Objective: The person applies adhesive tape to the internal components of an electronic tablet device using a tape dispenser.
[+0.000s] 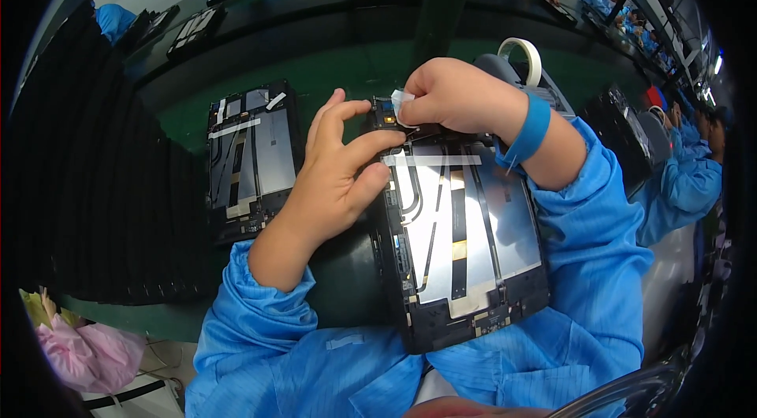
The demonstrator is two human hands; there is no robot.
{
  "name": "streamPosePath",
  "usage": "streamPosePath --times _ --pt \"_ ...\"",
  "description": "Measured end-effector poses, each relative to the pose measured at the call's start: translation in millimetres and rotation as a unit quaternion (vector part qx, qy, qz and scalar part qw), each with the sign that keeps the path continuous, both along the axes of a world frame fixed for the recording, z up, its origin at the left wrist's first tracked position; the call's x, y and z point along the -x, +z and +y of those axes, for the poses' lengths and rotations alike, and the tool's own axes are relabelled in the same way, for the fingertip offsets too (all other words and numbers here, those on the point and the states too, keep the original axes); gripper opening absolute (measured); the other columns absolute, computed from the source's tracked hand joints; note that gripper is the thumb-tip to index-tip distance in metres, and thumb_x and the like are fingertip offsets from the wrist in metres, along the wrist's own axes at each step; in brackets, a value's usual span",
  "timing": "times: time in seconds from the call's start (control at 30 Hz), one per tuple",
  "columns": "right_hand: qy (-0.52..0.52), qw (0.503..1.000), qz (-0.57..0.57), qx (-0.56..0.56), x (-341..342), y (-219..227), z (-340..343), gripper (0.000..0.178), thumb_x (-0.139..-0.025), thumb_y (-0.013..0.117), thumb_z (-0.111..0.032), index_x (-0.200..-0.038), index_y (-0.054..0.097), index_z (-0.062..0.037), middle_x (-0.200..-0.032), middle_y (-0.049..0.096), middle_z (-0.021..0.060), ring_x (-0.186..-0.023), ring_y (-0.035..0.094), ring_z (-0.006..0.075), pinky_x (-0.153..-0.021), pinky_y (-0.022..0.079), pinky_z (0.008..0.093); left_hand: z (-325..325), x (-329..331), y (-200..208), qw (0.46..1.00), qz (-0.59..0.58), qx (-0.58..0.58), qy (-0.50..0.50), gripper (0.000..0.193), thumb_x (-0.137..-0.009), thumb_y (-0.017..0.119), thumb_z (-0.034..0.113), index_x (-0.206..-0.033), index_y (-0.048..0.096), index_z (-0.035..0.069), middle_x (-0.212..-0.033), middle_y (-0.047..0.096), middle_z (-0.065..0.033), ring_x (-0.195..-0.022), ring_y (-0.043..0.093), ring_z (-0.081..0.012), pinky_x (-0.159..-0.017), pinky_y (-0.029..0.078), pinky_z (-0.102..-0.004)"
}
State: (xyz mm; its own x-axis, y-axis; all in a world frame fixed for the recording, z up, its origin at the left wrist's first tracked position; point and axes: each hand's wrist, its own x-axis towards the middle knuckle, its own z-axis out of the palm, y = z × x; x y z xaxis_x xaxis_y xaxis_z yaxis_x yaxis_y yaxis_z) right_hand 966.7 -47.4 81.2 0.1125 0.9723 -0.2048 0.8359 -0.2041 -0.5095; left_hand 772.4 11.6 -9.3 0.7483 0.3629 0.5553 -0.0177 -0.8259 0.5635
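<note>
In front of me lies an opened tablet, its silver inner plate, dark strips and ribbon cables exposed. A strip of white tape crosses its upper part. Over the far edge, my right hand pinches a small crumpled white piece, possibly tape or film, close to a small gold-coloured part. That hand wears a blue wristband. My left hand rests at the far left corner with its fingers spread, fingertips touching the edge and thumb apart. The right fingertips are partly hidden.
Left of my left hand lies a second opened tablet with white tape strips. A tall black stack stands further left. Behind my right wrist is a tape roll on a grey dispenser. A dark green post rises beyond; other people work around.
</note>
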Motion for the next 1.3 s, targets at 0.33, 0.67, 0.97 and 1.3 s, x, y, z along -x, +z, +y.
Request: streamPosePath --times 0.33,0.67,0.97,1.3 --pt "-0.029 0.999 -0.011 0.018 0.7 7.6 -0.4 0.027 -0.075 0.071 -0.023 -0.073 0.059 0.0007 -0.058 0.056 0.0079 -0.054 0.056 0.0164 -0.053 0.045 0.0291 -1.0 2.0 1.3 1.0 -0.008 -0.021 0.013 0.03 -0.085 0.054 0.027 -0.11 0.065 0.016 -0.129 0.041 -0.018 -0.132 0.025 -0.046 -0.106 0.024 -0.0526" --pt "0.157 0.962 0.116 -0.19 -2.7 -21.2 -46.5 0.026 -0.084 0.049 0.004 -0.109 0.052 0.0005 -0.108 0.063 0.0169 -0.102 0.063 0.0299 -0.085 0.05 0.0354 -1.8 1.0 -0.5 0.999 -0.014 -0.024 0.021 0.031 -0.083 0.054 0.028 -0.108 0.066 0.015 -0.127 0.043 -0.0174 -0.13 0.028 -0.0448 -0.106 0.024 -0.0525" --pt "0.204 0.96 -0.054 -0.185 -2.1 -17.8 -57.0 0.042 -0.079 0.056 0.0 -0.121 0.051 -0.0009 -0.113 0.06 0.0175 -0.11 0.056 0.0335 -0.096 0.044 0.0401 -0.4 1.9 4.0 0.984 -0.065 -0.151 0.065 0.029 -0.076 0.062 0.027 -0.099 0.072 0.011 -0.116 0.053 -0.0148 -0.124 0.038 -0.043 -0.104 0.029 -0.0509" --pt "0.275 0.853 -0.185 -0.404 21.3 -13.0 -95.5 0.016 -0.074 0.065 -0.019 -0.083 0.058 -0.008 -0.08 0.061 0.0048 -0.082 0.059 0.0228 -0.08 0.043 0.0348 -43.6 7.6 40.9 0.985 -0.122 -0.106 -0.059 0.025 -0.065 0.077 0.017 -0.087 0.069 0.007 -0.088 0.064 -0.0067 -0.1 0.058 -0.0349 -0.089 0.042 -0.0455"
